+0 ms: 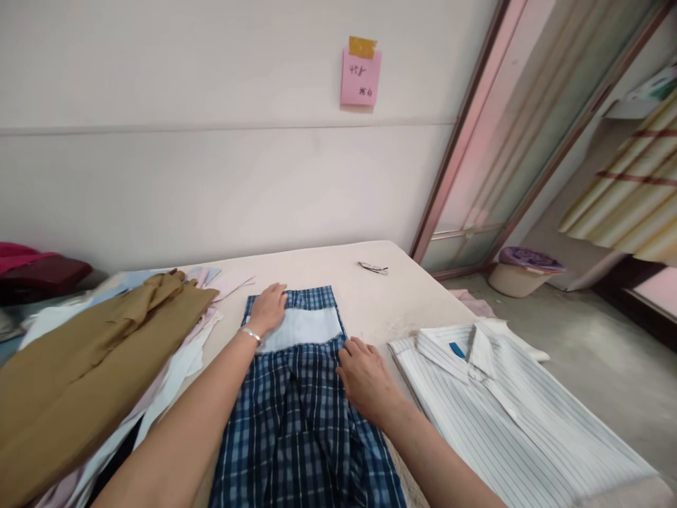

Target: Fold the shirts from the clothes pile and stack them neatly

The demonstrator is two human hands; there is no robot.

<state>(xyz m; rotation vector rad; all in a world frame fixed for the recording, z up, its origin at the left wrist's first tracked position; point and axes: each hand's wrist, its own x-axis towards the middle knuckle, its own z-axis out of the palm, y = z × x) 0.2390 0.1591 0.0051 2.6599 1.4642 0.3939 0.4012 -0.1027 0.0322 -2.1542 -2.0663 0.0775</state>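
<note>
A blue plaid garment (307,395) lies lengthwise in front of me, with a pale panel (304,328) showing below its far plaid edge. My left hand (269,308), with a silver bangle at the wrist, rests on its far left corner, fingers stretched out and lying on the cloth. At the right edge, near the lower end of the pale panel, my right hand (364,374) has its fingers bent around the plaid cloth. The fingertips there are partly hidden.
Brown trousers (100,360) top a heap of clothes at left. To the right lies a folded striped shirt (508,409). Glasses (373,268) sit on the table (328,261) near the wall, below a pink note (360,77). A bin (521,279) stands on the floor.
</note>
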